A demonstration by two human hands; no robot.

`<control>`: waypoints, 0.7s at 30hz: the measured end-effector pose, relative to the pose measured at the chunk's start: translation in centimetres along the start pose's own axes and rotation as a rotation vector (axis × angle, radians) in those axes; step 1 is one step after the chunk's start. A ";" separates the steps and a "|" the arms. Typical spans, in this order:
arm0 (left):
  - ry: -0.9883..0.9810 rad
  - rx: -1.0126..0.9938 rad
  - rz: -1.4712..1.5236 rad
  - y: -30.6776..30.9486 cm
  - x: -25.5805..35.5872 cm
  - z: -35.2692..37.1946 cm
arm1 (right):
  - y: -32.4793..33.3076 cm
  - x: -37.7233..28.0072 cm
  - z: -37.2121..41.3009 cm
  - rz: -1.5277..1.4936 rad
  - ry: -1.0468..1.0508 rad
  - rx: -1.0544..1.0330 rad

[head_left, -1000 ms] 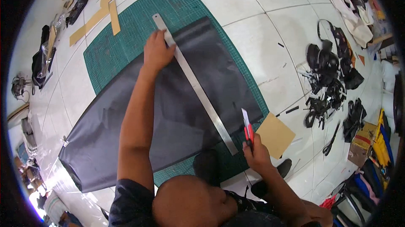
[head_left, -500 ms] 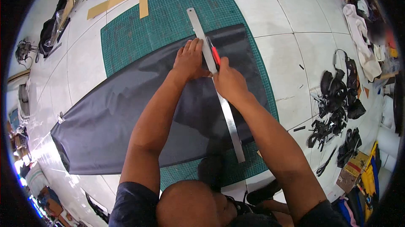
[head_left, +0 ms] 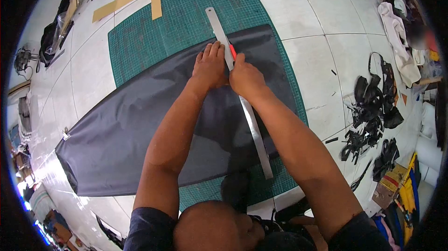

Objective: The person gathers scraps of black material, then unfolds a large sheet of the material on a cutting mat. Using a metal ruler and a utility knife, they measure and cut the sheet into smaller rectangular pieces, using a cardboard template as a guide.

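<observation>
Black sheet [head_left: 126, 134] beneath hands [head_left: 247, 79], ruler [head_left: 254, 129] between

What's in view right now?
Floor: one, white-tiled, throughout.
Mat: one, green, on floor.
Sheet: one, black, over mat.
Ruler: one, silver, across sheet.
Cutter: one, red, beside ruler.
Cards: at least two, tan, upper left.
Scraps: many, mostly black, right.
Cloth: one, white, upper right.
Box: one, brown, lower right.
Clutter: uncountable, mixed, edges.
Sleeves: two, dark, bottom.
Foot: at least one, dark, lower centre.
Head: one, bare, bottom.
Left hand: one, bare, at ruler's left edge.
Right hand: one, bare, around cutter.
</observation>
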State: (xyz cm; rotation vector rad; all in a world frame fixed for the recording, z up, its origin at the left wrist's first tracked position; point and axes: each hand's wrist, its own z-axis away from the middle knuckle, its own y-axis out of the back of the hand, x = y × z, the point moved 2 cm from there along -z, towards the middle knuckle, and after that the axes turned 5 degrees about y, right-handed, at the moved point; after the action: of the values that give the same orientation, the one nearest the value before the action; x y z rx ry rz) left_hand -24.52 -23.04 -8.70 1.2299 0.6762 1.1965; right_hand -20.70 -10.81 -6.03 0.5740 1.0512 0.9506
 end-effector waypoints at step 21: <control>-0.038 0.018 -0.005 -0.6 -0.1 -0.5 | -2.7 9.1 29.7 -0.056 -0.343 -0.532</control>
State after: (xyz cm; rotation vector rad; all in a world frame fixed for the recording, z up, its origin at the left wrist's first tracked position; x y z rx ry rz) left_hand -24.80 -22.89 -9.38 1.2626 0.6632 1.1625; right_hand 8.99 -3.18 -0.08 0.2482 0.4746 0.9906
